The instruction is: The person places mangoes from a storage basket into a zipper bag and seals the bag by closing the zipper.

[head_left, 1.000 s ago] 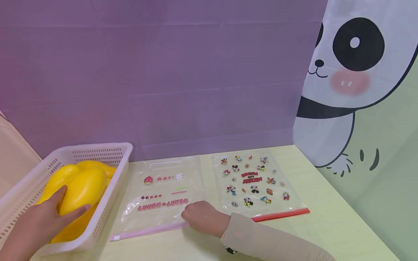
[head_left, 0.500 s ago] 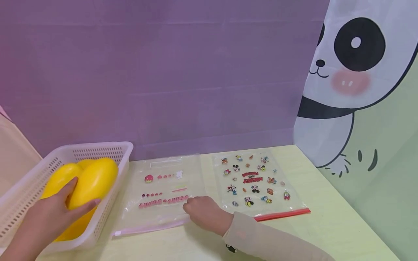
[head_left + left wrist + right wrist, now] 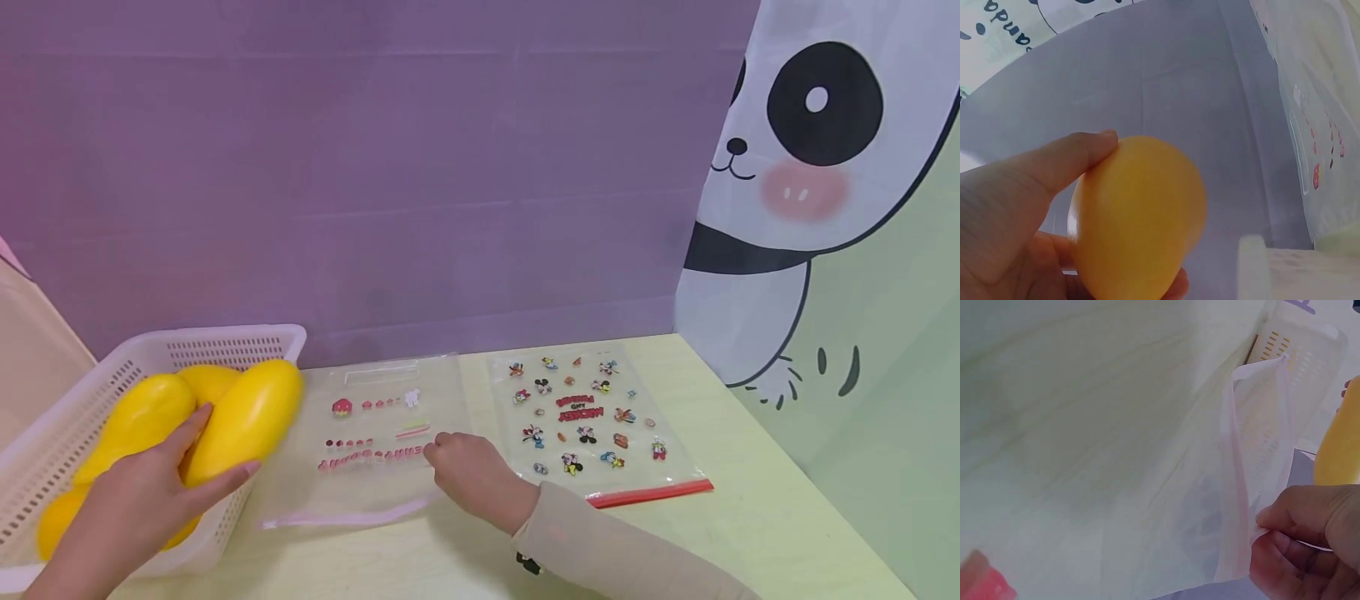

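Note:
My left hand grips a smooth yellow mango above the right rim of the white basket. In the left wrist view the thumb lies along one side of the mango and fingers curl beneath it. More yellow mangoes lie in the basket. My right hand pinches the mouth edge of a clear zip bag with a pink strip and berry print. In the right wrist view that bag's mouth gapes, its two edges apart beside the thumb.
A second clear zip bag with cartoon prints and a red strip lies flat to the right on the pale table. A purple backdrop stands behind, and a panda-printed wall borders the right.
My left hand has lifted the mango up and rightward, from among the others to over the basket's rim. The right hand has raised the bag's edge slightly, and its pink strip now bows upward.

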A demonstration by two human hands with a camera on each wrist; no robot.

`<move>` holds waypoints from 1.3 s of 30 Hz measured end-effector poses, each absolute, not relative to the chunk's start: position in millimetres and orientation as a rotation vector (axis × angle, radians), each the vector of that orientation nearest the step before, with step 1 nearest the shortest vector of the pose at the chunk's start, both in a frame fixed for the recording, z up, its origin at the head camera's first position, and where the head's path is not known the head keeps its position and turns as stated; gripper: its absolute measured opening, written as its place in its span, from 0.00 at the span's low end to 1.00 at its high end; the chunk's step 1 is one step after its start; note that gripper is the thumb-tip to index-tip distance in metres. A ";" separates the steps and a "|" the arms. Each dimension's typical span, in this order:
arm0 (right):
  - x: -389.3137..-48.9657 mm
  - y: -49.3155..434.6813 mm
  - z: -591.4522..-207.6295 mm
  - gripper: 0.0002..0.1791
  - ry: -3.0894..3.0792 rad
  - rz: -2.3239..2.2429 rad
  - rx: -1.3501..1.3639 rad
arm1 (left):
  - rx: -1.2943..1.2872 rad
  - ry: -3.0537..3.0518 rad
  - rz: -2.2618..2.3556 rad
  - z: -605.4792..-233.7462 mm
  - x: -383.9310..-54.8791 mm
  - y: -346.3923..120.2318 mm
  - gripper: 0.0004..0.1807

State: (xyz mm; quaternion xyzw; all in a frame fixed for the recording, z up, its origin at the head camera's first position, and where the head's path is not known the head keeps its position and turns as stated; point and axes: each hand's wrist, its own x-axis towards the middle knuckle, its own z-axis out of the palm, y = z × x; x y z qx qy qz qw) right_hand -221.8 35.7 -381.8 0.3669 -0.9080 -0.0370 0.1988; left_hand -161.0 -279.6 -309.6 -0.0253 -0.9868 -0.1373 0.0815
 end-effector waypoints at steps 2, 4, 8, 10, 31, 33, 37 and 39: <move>-222.5 36.6 -380.2 0.03 -2.521 -0.080 1.030 | -0.094 -2.930 -0.417 -310.6 -160.1 -276.4 0.53; -223.5 37.4 -379.6 0.03 -2.503 -0.061 1.036 | -0.110 -2.916 -0.429 -311.2 -159.0 -273.4 0.53; -226.0 38.3 -379.2 0.04 -2.488 0.012 1.045 | -0.151 -2.881 -0.440 -312.4 -157.0 -266.8 0.52; -227.3 38.2 -379.5 0.04 -2.494 0.060 1.047 | -0.161 -2.878 -0.444 -313.2 -155.6 -263.3 0.52; -235.3 40.0 -378.9 0.11 -2.604 0.428 1.026 | -0.232 -2.955 -0.447 -323.5 -146.5 -232.6 0.52; -236.4 40.2 -379.3 0.12 -2.612 0.440 1.025 | -0.245 -2.948 -0.456 -325.0 -145.4 -230.7 0.52; -237.8 40.6 -380.5 0.11 -2.618 0.449 1.018 | -0.276 -2.915 -0.485 -328.9 -143.1 -227.1 0.51; -238.2 40.9 -380.7 0.11 -2.616 0.452 1.018 | -0.296 -2.901 -0.499 -331.1 -142.4 -225.4 0.51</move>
